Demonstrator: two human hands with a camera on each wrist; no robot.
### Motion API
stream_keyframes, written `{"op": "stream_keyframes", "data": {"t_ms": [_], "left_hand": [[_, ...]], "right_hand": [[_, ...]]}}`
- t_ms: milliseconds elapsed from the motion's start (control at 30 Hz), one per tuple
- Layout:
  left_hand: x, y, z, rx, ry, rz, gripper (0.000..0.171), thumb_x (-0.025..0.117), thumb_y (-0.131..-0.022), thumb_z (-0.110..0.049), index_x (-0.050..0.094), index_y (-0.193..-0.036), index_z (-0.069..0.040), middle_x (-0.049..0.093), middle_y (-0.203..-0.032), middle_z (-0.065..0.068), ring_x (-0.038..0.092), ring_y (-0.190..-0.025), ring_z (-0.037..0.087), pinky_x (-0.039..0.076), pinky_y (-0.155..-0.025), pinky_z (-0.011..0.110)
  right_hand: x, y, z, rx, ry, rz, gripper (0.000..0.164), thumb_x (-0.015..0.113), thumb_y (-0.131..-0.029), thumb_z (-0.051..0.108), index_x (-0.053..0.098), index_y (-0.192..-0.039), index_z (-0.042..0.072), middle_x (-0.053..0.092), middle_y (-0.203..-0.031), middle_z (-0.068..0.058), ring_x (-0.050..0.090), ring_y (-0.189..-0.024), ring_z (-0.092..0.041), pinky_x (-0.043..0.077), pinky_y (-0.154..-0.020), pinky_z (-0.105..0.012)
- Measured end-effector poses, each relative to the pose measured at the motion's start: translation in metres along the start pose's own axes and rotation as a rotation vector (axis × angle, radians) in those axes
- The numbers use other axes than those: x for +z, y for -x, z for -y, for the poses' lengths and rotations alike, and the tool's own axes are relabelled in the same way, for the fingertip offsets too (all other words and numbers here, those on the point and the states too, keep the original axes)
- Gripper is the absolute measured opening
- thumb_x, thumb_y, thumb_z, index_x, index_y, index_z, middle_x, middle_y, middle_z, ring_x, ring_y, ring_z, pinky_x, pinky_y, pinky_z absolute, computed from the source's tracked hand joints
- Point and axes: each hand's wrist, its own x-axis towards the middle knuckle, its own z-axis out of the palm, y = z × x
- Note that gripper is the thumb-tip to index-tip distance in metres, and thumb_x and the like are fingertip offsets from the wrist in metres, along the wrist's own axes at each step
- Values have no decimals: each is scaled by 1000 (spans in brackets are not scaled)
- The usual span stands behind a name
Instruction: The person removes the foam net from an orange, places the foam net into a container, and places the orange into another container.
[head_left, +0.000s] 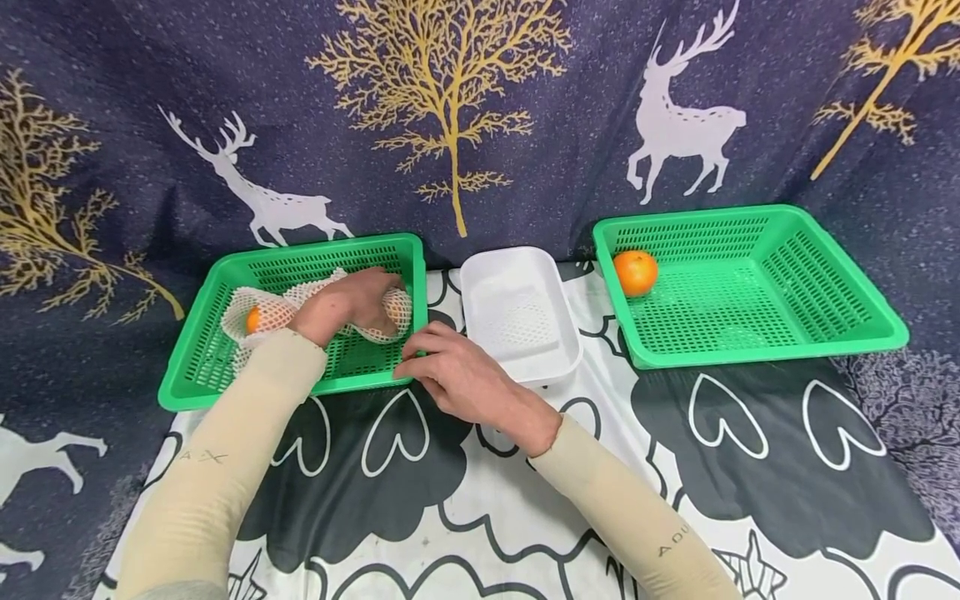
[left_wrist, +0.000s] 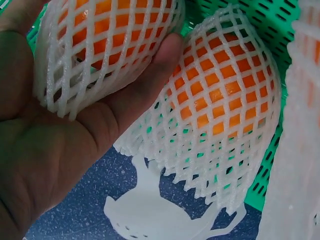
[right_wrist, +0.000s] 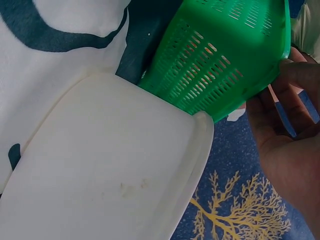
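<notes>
In the left green basket (head_left: 187, 379), my left hand (head_left: 356, 302) grips an orange in a white foam net (left_wrist: 112, 37). The left wrist view shows this orange between thumb and fingers. Beside it lies another netted orange (left_wrist: 225, 90), with the loose end of its net hanging open. More white foam netting fills the right edge of that view. My right hand (head_left: 468, 375) holds the basket's rim at the front right corner, thumb on the edge and fingers below it in the right wrist view.
A white plastic tray (head_left: 566, 333) stands just right of the left basket, with a meshed patch on its floor. Farther right, a second green basket (head_left: 840, 346) holds one bare orange (head_left: 636, 273) against its left wall. A patterned cloth curtain (head_left: 525, 192) hangs behind.
</notes>
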Motion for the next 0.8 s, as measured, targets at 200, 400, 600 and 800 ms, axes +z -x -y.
{"op": "stream_keyframes", "data": {"t_ms": [200, 400, 600, 800], "left_hand": [[-4, 3, 0, -12, 10, -7, 74, 79, -83, -27, 47, -147, -10, 40, -151, 21, 40, -137, 42, 42, -103, 57], [-9, 9, -4, -19, 3, -14, 70, 79, -84, -26, 49, -146, -14, 42, -149, 18, 42, -135, 40, 43, -101, 57], [-13, 16, -4, -32, 30, -28, 69, 78, -84, -26, 49, -146, -14, 43, -148, 18, 43, -134, 41, 44, -100, 57], [-17, 24, -3, -9, 63, -60, 67, 78, -83, -24, 52, -144, -14, 48, -145, 16, 47, -130, 39, 46, -97, 56]], "right_hand": [[-2, -1, 0, 3, -8, 1, 26, 64, -92, 0, 78, -105, 18, 65, -108, 1, 55, -108, -18, 39, -101, -25], [-2, -1, -1, 8, -7, -4, 26, 65, -92, -1, 78, -104, 18, 66, -108, 1, 56, -107, -18, 40, -101, -25], [-2, 0, 0, 6, -4, 0, 26, 65, -92, 0, 78, -105, 18, 66, -108, 1, 56, -107, -17, 39, -101, -24], [-2, 0, 0, -1, -17, -8, 26, 64, -92, -1, 78, -104, 17, 66, -108, 1, 56, -107, -17, 39, -101, -24]]}}
